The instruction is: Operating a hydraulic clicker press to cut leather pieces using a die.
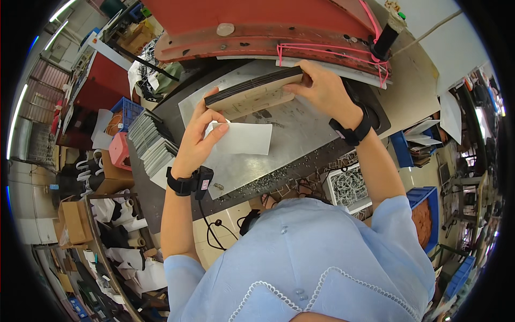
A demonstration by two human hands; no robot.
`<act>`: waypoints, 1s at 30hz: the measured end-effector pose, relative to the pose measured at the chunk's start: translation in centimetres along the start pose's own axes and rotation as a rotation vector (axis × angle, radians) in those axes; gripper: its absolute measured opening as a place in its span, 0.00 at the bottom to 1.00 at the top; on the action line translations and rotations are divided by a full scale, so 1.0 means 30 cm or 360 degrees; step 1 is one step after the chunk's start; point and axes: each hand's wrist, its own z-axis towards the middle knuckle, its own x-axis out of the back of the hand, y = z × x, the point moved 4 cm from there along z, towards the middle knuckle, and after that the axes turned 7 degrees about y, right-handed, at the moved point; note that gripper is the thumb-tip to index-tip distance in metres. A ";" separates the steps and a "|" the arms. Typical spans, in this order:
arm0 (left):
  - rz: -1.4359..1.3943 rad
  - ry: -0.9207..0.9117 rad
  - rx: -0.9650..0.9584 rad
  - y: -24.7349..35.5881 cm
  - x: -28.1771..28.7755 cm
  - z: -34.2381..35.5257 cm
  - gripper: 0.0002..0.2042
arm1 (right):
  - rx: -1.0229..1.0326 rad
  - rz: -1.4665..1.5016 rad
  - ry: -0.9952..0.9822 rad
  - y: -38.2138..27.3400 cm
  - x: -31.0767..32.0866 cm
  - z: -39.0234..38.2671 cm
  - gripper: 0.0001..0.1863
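Note:
Between my two hands a thick, flat tan block (252, 100) with a dark layered edge and faint lines on its face is tipped up above the metal plate (300, 126). My right hand (326, 91) grips its right end, thumb on the tan face and fingers behind. The fingers of my left hand (201, 134) are closed about the left end. Beside the left thumb and forefinger a white rectangular sheet (247, 139) extends over the plate; whether those fingers pinch it is hard to see.
Ahead rises a large red machine (257, 37) with pink cord (322, 48) strung on it. A stack of thin grey-white pieces (153, 139) lies at the left. Small dark bits (268, 180) litter the table's front edge. A white bin of scraps (348, 185) stands below.

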 end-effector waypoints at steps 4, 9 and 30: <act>0.0211 0.0039 -0.0022 0.011 -0.004 -0.020 0.05 | 0.0333 0.0261 0.0102 0.001 0.011 -0.013 0.19; 0.0402 0.0118 -0.0063 0.104 -0.033 -0.130 0.04 | 0.0148 0.0345 -0.0177 -0.085 0.067 -0.143 0.16; -0.0054 0.0093 0.0391 0.233 -0.014 -0.392 0.03 | 0.0091 0.0282 -0.0887 -0.211 0.106 -0.273 0.22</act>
